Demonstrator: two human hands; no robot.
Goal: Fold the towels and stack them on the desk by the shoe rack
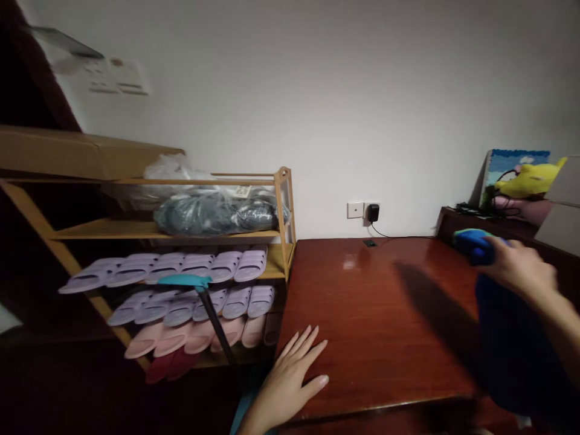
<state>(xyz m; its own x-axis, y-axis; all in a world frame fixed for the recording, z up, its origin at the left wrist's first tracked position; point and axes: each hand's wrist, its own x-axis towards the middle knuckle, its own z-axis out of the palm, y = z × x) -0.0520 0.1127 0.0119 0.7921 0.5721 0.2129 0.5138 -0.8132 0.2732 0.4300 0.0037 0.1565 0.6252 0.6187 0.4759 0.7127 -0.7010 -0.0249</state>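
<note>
On the left front part of a reddish-brown wooden table (380, 314) lies my left hand (294, 380), palm down with its fingers spread, holding nothing. Raised above the table's right side, my right hand (521, 263) has its fingers closed on a bunched blue cloth (473, 244) with a greenish edge. Dark blue material hangs below that hand and forearm; its lower part is dim and blurred. A long shadow falls across the tabletop beside it. Close to my left hand stands a dark pole with a teal handle (185, 280).
A wooden shoe rack (283, 241) at left holds lilac and pink slippers (251, 264) and plastic-wrapped bundles (217, 211). A cardboard box (90, 154) rests on top. A black plug (373, 212) with a cable sits in the wall. A yellow plush toy (530, 181) lies at far right.
</note>
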